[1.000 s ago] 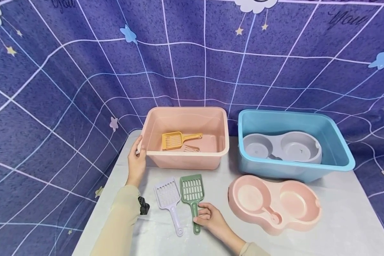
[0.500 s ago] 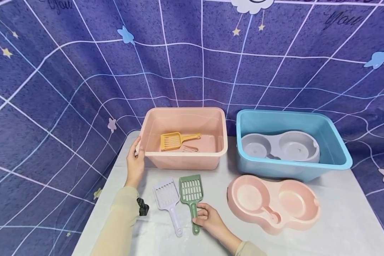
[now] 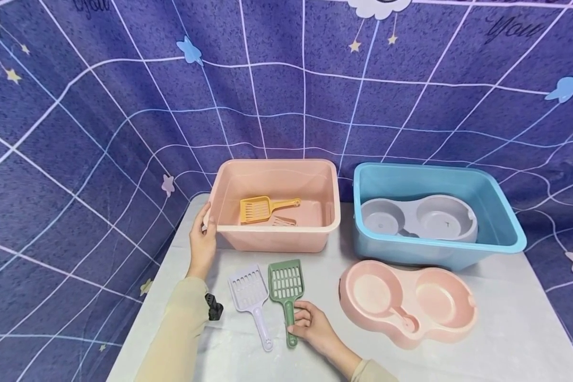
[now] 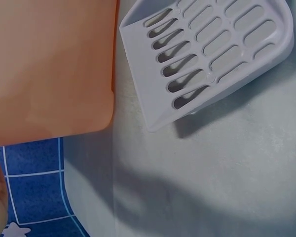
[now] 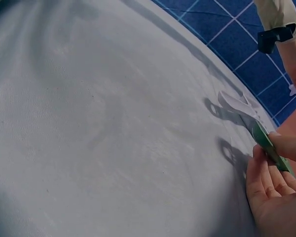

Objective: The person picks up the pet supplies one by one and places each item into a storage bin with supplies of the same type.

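Observation:
In the head view my right hand (image 3: 312,327) pinches the handle of a green litter scoop (image 3: 286,284) between thumb and fingers. The right wrist view shows the green handle (image 5: 267,143) in the grip, close above the table. My left hand (image 3: 202,246) holds the front left corner of a pink litter box (image 3: 277,241), thumb towards the front and fingers along the side. Between the hands lies a lilac litter scoop (image 3: 250,292), its slotted head large in the left wrist view. Inside the pink box sit a yellow scoop (image 3: 258,209) and a partly hidden pink slotted piece (image 3: 284,222).
A blue litter box (image 3: 430,252) stands right of the pink one, holding a grey double bowl (image 3: 413,215). Before it lies a pink double bowl (image 3: 410,297). A patterned purple cloth (image 3: 277,95) hangs behind the pale table (image 3: 239,366).
The head view has shifted very slightly. Both hands keep their places, and the scoops, bowls and boxes stay where they were.

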The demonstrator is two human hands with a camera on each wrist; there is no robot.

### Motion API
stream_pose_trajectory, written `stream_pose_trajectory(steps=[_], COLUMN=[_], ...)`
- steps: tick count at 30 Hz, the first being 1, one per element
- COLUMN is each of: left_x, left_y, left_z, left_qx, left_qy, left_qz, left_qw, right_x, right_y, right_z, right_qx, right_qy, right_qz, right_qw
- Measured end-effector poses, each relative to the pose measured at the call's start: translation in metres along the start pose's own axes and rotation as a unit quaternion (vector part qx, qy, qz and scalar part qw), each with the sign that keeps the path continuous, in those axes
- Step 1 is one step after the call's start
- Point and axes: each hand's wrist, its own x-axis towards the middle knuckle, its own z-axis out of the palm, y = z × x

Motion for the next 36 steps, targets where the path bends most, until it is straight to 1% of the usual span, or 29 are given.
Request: stream_pose_trajectory(steps=[5, 8, 12, 15, 19, 22, 26, 28, 33, 36], left_x=[0.000, 0.001, 0.002, 0.003, 0.003, 0.003, 0.002, 0.002, 0.002, 0.002], left_y=[-0.001, -0.002, -0.003, -0.004, -0.005, -0.004, -0.002, -0.001, 0.000, -0.002], left_z=[0.001, 0.001, 0.002, 0.003, 0.004, 0.004, 0.003, 0.002, 0.002, 0.002], left_qx=[0.001, -0.003, -0.011, -0.012, -0.012, -0.009, -0.002, 0.000, -0.003, -0.007], left_qy=[0.003, 0.007, 0.010, 0.012, 0.017, 0.015, 0.010, 0.010, 0.014, 0.014], left_qz=[0.005, 0.004, 0.003, 0.009, 0.010, 0.006, -0.005, -0.008, 0.003, 0.005], left_qw=[1.0000, 1.0000, 0.9999, 0.9998, 0.9997, 0.9998, 0.9999, 0.9999, 0.9999, 0.9999], right_x=[0.000, 0.000, -0.001, -0.001, -0.002, -0.003, -0.004, -0.005, -0.006, -0.007], right_y=[-0.001, -0.001, -0.001, -0.001, -0.003, -0.006, -0.010, -0.011, -0.016, -0.019], right_z=[0.001, 0.001, 0.000, -0.002, -0.003, -0.003, -0.003, -0.003, -0.003, -0.004], right_qx=[0.002, 0.003, 0.008, 0.011, 0.018, 0.024, 0.016, 0.020, 0.030, 0.026], right_qy=[-0.003, -0.003, 0.003, 0.010, 0.007, 0.003, 0.007, 0.009, 0.012, 0.015], right_qz=[-0.005, -0.004, -0.004, -0.004, -0.002, -0.003, -0.004, -0.003, 0.001, -0.001], right_qw=[1.0000, 1.0000, 1.0000, 0.9999, 0.9998, 0.9997, 0.9998, 0.9998, 0.9995, 0.9995])
